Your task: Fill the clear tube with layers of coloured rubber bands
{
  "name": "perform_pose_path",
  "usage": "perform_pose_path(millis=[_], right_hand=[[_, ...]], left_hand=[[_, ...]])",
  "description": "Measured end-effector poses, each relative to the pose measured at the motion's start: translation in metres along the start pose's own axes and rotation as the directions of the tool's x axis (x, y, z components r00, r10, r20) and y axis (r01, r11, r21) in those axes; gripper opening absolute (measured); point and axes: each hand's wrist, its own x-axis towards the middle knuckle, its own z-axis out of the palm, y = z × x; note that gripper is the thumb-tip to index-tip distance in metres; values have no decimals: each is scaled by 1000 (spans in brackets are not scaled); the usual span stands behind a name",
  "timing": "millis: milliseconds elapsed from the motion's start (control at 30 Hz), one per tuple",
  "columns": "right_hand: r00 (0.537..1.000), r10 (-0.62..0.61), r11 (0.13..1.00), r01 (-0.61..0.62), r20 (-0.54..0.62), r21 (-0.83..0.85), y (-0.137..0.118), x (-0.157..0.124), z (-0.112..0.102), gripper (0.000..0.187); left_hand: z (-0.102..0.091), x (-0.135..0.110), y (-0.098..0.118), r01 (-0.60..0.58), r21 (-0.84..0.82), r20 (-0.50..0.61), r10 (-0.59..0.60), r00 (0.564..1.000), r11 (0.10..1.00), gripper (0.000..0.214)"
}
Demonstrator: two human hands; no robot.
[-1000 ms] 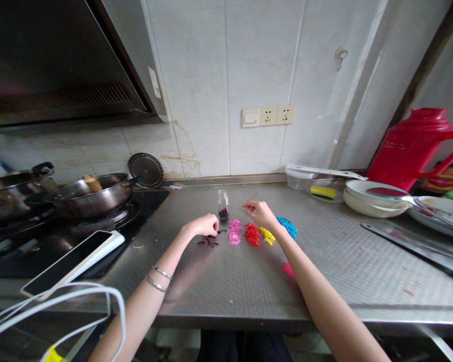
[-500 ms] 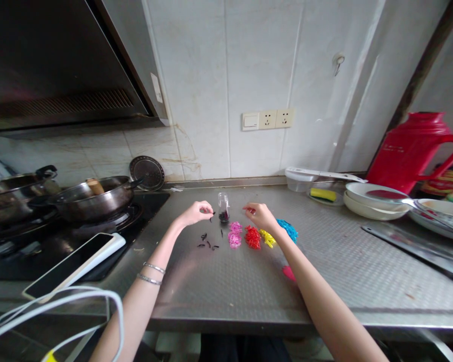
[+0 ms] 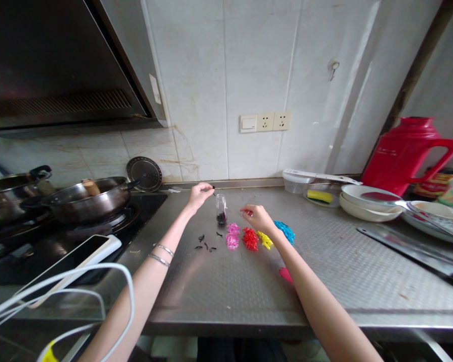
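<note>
My left hand (image 3: 199,197) is raised at the left of a small clear glass jar (image 3: 221,206), pinching a small black rubber band (image 3: 213,188) level with the jar's mouth. Dark bands lie at the bottom of the upright jar. To its right hovers my right hand (image 3: 258,218), fingers curled together; a reddish spot shows at them, too small to make out. Several loose black bands (image 3: 206,246) lie on the counter. Beside them are piles of pink bands (image 3: 232,241), red bands (image 3: 250,238), yellow bands (image 3: 265,240) and blue bands (image 3: 285,232).
A pan (image 3: 86,203) and a phone-like device (image 3: 70,269) with white cables (image 3: 128,286) are at left. Rightward stand bowls (image 3: 366,208), a cleaver-like blade (image 3: 407,254), a sponge (image 3: 319,196) and a red thermos (image 3: 403,156). A pink item (image 3: 286,274) lies by my right forearm.
My left hand has risen from beside the jar to the height of its mouth, carrying the black band. My right hand stays nearly in place. The view has shifted slightly.
</note>
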Motion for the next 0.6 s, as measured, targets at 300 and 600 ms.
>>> perform_pose_path(millis=[300,600], right_hand=[[1000,8,1000,-8,-1,-2,-2,0,-3,27],[1000,7,1000,-7,-3,-22,-1,2,-3,27]], left_hand=[[19,6,2,-40,74,88,33,996,996,18],[21,10,-6,-62,132,148,42,988,989,17]])
